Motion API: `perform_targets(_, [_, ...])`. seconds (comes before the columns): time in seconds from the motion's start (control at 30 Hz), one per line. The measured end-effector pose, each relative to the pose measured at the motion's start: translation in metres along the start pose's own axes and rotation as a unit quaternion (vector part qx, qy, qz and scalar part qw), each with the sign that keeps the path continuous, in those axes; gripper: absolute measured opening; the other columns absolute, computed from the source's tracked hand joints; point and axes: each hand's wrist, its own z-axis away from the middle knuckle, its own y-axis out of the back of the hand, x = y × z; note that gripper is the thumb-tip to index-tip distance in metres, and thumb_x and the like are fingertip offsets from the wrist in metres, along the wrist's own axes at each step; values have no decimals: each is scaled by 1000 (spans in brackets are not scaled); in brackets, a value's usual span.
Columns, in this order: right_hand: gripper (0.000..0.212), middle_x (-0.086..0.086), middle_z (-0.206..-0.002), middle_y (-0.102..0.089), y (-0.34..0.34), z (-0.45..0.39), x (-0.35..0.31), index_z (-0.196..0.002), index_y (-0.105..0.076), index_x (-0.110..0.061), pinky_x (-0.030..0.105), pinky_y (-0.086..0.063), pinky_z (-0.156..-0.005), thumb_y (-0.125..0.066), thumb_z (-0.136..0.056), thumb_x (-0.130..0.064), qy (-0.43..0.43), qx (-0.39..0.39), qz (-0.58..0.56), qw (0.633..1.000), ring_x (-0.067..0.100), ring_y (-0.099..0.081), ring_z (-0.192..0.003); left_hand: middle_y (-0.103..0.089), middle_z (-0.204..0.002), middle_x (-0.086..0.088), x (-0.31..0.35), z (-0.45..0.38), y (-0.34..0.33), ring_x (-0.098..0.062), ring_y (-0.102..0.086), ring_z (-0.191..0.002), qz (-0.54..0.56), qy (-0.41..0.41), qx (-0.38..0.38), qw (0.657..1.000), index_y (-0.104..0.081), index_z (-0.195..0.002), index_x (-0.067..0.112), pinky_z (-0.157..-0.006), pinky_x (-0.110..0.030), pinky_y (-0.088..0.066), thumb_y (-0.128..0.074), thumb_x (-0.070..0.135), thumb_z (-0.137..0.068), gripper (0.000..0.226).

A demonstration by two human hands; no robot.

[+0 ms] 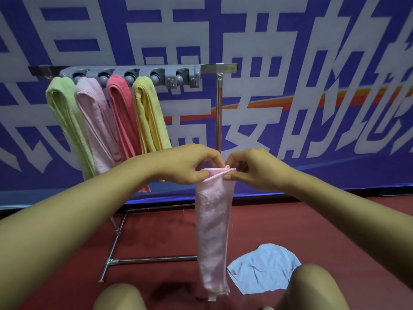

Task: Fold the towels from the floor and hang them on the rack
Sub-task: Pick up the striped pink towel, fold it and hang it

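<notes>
A pale pink towel, folded into a long narrow strip, hangs down in front of me. My left hand and my right hand pinch its top edge from either side. Behind stands the metal rack with a grey holder bar. Several folded towels hang from it: green, light pink, red and yellow. A light blue towel lies crumpled on the floor at the right.
The rack's base tubes run across the dark red floor below my left arm. A blue banner with large white characters covers the wall behind. My knees show at the bottom edge.
</notes>
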Motion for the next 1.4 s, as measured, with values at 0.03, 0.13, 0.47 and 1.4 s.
perform_targets(0.03, [24,-10,-79,-68,-1,1,0,-102,-68,-29,22,-52,-64,-75,-87,-47,-2,10,1,1000,7,-63,-74,-67,-112,27,1,-1,0,-8,-63,-90,0,-1,-6,1000,-63,-125,34,-75,-22,-50,-60,20,-99,30])
perform_targets(0.13, [44,-8,-82,-68,-3,3,-2,-125,-63,-27,24,-54,-71,-76,-87,-44,9,33,6,999,7,-64,-76,-69,-114,26,2,-2,2,-5,-64,-91,4,2,-16,1000,-66,-126,33,-76,-17,-47,-58,16,-99,32])
perform_targets(0.47, [23,-13,-76,-66,-6,-3,-2,-95,-73,-27,17,-47,-59,-74,-88,-48,27,22,46,998,4,-61,-68,-71,-115,24,-1,1,-4,-6,-66,-92,27,-13,-1,1000,-64,-125,32,-80,-29,-54,-59,16,-97,33])
perform_targets(1.4, [31,-9,-65,-57,15,-12,-15,-72,-50,-33,19,-37,-51,-70,-93,-43,46,22,82,995,10,-54,-59,-68,-98,12,-19,28,-33,-15,-51,-94,-159,50,291,942,-73,-100,26,-85,-35,-50,-71,41,-92,18])
